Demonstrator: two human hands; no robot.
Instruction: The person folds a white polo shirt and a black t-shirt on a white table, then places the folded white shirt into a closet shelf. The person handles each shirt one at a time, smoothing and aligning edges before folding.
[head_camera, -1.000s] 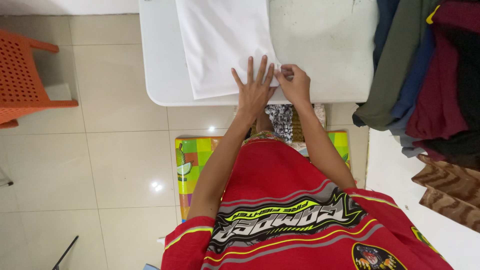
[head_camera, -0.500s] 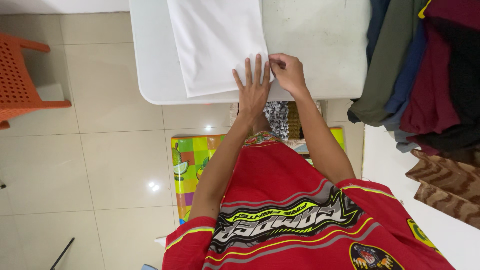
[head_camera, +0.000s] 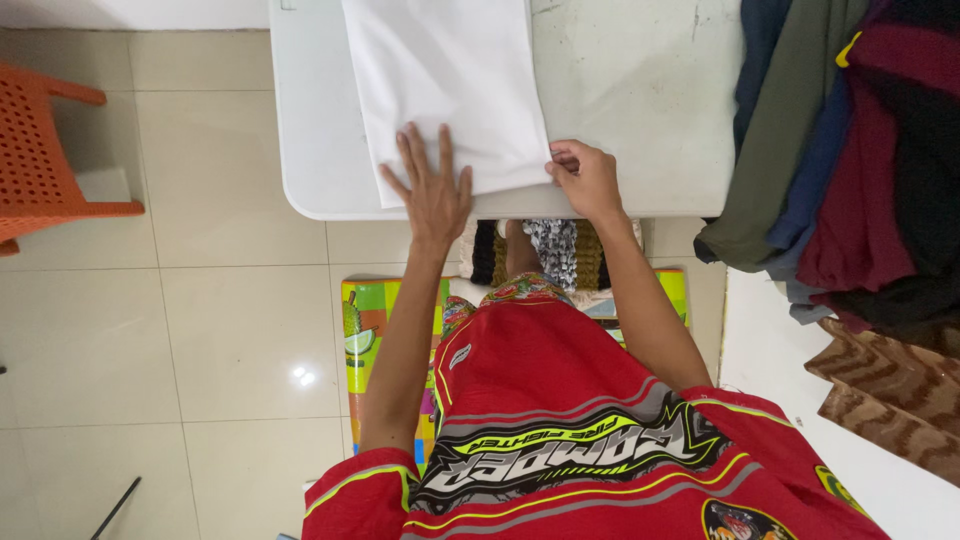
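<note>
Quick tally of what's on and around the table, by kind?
White folded cloth under the left hand and right hand: 1
White table: 1
Orange plastic chair: 1
Pile of dark garments: 1
Colourful floor mat: 1
Total: 5

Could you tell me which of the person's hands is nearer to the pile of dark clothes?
Right. The right hand pinches the white cloth's near corner, closer to the dark clothes. The left hand lies flat on the cloth, farther away.

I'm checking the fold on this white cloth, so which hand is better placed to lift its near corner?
Probably the right hand: its fingers pinch the white cloth's near right corner, while the left hand lies flat on it.
</note>
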